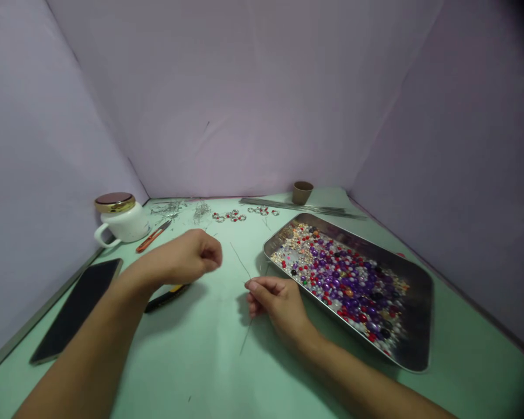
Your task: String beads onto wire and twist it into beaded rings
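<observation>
My right hand [273,299] is closed, with thumb and fingers pinching a thin wire [240,260] whose ends stick out above and below the fingers. To its left, my left hand [198,254] hovers over the table with its fingers curled in. Whatever may be in those fingers is hidden. Beneath the left hand and wrist lies a black and yellow tool handle [166,298], partly covered by the arm. Right of my right hand stands a metal tray [421,326] holding loose beads [353,279] in purple, red, white and gold.
Small beaded rings [233,216] lie toward the back, beside scattered wire pieces [202,210]. Long straight wires [297,206] lie near a brown cup [303,192]. At left are a lidded white mug [128,224], an orange-handled cutter [152,237] and a dark phone [78,311]. Pale walls enclose the table.
</observation>
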A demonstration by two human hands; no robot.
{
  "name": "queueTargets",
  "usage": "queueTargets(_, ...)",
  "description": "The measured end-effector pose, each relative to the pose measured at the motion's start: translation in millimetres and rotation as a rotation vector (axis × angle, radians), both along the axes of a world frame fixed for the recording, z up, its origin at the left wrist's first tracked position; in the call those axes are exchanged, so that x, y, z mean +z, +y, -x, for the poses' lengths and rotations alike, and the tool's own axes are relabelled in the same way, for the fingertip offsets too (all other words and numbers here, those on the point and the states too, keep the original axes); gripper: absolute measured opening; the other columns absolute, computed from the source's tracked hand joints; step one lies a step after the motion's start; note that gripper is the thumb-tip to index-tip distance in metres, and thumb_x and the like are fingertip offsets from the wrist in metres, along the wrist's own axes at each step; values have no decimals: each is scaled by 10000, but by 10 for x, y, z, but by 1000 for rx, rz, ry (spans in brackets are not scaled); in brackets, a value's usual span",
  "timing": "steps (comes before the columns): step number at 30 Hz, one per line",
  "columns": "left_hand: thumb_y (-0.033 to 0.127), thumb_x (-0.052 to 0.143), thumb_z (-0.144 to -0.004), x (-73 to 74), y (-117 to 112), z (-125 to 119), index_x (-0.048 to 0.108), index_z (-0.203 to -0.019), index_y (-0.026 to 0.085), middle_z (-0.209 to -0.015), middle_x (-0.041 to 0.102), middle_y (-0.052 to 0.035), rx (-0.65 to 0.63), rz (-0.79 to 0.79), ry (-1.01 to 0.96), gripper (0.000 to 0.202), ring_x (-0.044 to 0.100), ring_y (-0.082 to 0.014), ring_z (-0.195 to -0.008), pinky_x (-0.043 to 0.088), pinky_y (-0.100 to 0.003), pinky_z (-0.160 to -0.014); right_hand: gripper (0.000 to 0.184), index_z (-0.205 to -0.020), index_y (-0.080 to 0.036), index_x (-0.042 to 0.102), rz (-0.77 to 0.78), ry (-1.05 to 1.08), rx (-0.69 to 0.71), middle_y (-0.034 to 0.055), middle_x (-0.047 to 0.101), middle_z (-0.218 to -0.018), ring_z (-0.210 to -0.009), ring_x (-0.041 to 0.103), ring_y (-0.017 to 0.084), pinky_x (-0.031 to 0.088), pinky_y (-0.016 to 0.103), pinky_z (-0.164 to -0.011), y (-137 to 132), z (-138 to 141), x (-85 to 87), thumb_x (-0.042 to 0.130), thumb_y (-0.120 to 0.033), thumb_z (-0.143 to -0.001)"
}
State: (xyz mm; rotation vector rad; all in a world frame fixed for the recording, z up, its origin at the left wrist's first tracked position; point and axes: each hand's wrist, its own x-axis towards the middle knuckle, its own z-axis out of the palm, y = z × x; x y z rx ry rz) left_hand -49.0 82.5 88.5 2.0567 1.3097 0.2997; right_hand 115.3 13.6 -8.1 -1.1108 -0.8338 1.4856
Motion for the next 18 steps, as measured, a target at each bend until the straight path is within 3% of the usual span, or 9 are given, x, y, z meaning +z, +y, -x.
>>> queueTargets(2,123,566,-582,59,-25,-6,634,-541,157,-494,559,-3,173,-182,48,87,444,-102,-460,287,-190,-432,194,-589,-101,607,-18,-66,29,-1,529,-471,-381,455,80,398,224,-410,-13,19,-35,646,-282,-646)
queueTargets(4,232,590,-629,48,-81,-98,649,-568,159,-509,577,-13,267,-241,-9,111,463,-113,-468,298,-199,-438,205,-537,-114,587,-85,-146,81,-11,503,-447,-378,432,76,363,215,-408,-26,39,-64,601,-256,-685)
queueTargets(8,281,648,-587,-179,-221,-421,593,-425,169,-361,467,-2,132,-144,10,204,377,-105,-365,207,-219,-392,282,-474,-134,537,-172,-222,114,-20,475,-419,-388,418,77,333,210,-422,-35,60,-114,546,-252,-730)
queueTargets(12,135,656,-504,-392,-295,-630,551,-375,179,-320,386,19,154,-143,24,173,336,-100,-345,182,-228,-414,294,-463,-135,513,-169,-241,93,-16,480,-397,-376,413,75,317,201,-407,-16,47,-136,538,-258,-729)
queueTargets(15,156,576,-578,-403,-296,-648,586,-454,183,-402,470,1,168,-199,109,127,397,-113,-410,214,-232,-449,273,-475,-132,516,-147,-182,96,-16,486,-406,-368,426,75,334,199,-399,-10,37,-130,550,-277,-704)
queueTargets(18,247,511,-665,-315,-251,-583,612,-553,195,-511,542,-13,271,-433,255,160,455,-138,-506,239,-243,-480,221,-536,-116,562,-89,-116,120,-13,503,-446,-372,443,80,368,209,-395,-20,47,-124,587,-299,-656)
